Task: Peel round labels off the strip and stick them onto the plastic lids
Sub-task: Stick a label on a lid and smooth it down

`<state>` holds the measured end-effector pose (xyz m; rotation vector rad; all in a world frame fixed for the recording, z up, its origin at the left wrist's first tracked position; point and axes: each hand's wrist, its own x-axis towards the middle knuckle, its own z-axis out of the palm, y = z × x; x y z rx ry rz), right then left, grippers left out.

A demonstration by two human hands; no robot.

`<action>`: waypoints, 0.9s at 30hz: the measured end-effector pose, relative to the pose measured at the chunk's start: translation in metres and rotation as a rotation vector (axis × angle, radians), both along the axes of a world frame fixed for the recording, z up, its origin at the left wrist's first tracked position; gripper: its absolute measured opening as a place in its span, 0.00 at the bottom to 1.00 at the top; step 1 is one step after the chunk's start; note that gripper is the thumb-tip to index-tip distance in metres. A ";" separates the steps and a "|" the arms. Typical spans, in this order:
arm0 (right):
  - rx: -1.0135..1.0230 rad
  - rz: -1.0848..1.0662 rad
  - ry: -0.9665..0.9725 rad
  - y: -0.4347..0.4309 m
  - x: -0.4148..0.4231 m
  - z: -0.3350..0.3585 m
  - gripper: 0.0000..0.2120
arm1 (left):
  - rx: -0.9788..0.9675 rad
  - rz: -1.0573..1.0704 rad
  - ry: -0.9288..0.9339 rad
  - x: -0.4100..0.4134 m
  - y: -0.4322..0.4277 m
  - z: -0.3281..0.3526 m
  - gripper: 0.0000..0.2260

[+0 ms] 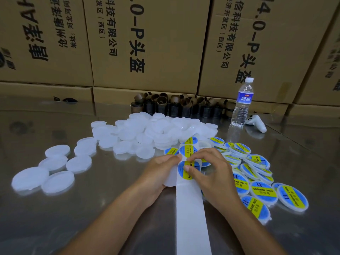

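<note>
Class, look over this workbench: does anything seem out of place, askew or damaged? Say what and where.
Nothing looks spilled or damaged. One stray: a white handheld controller lies beside the water bottle, far right, unrelated to labelling.

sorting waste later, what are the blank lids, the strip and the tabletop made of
Blank lids: seemingly milky translucent plastic, matte, thin moulded rims. Strip: likely coated white backing paper, smooth, slight sheen. Tabletop: probably stainless steel, grey, reflecting the boxes.
</note>
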<state>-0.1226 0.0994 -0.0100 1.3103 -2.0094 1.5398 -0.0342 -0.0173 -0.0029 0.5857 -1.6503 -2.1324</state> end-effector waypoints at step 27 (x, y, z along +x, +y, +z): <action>-0.224 0.367 -0.516 0.002 0.014 0.015 0.18 | -0.120 0.227 -0.014 -0.002 -0.004 -0.004 0.03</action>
